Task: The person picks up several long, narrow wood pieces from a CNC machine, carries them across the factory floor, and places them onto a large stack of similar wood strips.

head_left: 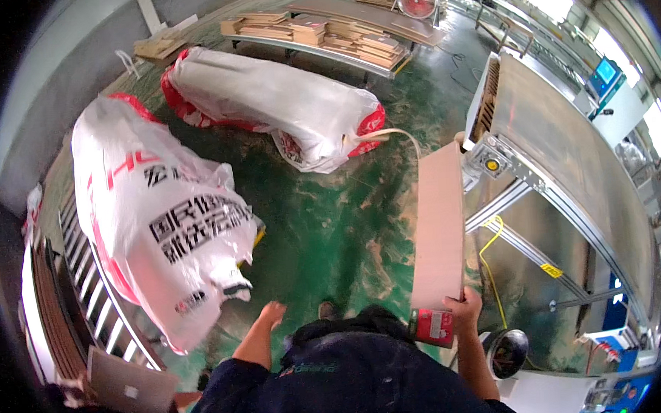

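Observation:
My right hand (467, 304) grips the near end of a long, flat, light-brown cardboard-like piece (436, 223), its fingers closed over the right edge. A red printed patch (432, 325) shows at that end, just below my hand. The piece reaches away from me along the metal-framed table, and its far end lies close to the table's corner. My left hand (273, 314) hangs in the air over the green floor with nothing in it, its fingers loosely bent and apart. Nearest to it is a large white-and-red plastic-wrapped bundle (172, 216).
Another wrapped bundle (263, 97) lies farther off. Wooden boards (312, 33) are stacked on a low platform behind it. The metal-topped table (568, 131) stands at right, with a yellow cable (487, 261) beneath. At lower left, another person's hand (187, 399) is beside a brown panel (133, 381).

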Demonstrator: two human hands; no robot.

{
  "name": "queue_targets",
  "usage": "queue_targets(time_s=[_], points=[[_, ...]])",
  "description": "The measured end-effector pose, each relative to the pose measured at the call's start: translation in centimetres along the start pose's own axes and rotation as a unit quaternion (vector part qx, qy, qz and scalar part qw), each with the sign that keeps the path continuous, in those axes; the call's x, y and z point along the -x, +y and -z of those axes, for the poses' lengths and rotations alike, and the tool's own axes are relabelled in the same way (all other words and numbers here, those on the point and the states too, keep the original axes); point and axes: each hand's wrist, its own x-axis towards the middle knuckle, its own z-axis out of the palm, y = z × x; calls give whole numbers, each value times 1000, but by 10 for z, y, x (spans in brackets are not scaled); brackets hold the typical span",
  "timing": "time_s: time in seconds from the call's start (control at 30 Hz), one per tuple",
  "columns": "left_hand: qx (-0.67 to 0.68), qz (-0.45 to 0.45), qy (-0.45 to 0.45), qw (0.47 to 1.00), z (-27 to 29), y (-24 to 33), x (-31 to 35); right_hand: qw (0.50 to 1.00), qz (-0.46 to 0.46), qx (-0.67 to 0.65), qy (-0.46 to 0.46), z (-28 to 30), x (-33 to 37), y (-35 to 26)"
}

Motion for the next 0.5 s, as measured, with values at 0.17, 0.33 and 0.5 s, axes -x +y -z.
queue_targets(time_s=[0.17,0.33,0.5], points=[[467,89,212,854,265,-107,-121,996,21,-73,39,-41,-109,-61],[542,96,294,781,376,-163,-232,994,61,-35,79,-68,-247,-114],[24,-96,-86,991,350,-186,-337,986,35,-112,115,-82,-410,-154]])
